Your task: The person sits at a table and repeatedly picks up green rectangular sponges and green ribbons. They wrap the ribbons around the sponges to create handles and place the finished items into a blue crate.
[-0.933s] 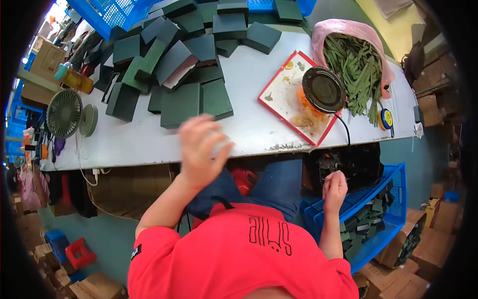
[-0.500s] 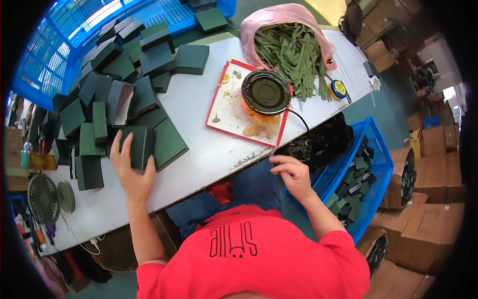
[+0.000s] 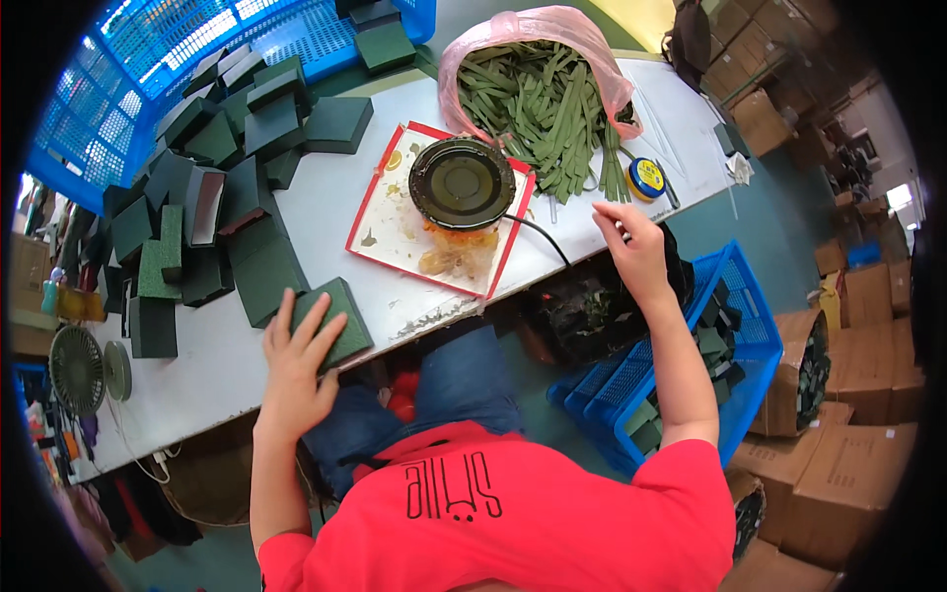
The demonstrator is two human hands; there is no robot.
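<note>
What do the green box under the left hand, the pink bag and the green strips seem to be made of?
Green box: probably cardboard covered with paper; matte, slightly grainy surface, straight edges.

Pink bag: most likely thin plastic film; it looks translucent, glossy and crinkled.

Green strips: perhaps fabric ribbon; flat, limp and matte, but the weave is too small to confirm.

The left hand (image 3: 294,373) hides part of a green box (image 3: 352,331); the top edge crops a blue basket (image 3: 321,49); whether the right hand (image 3: 638,255) holds anything is unclear.
</note>
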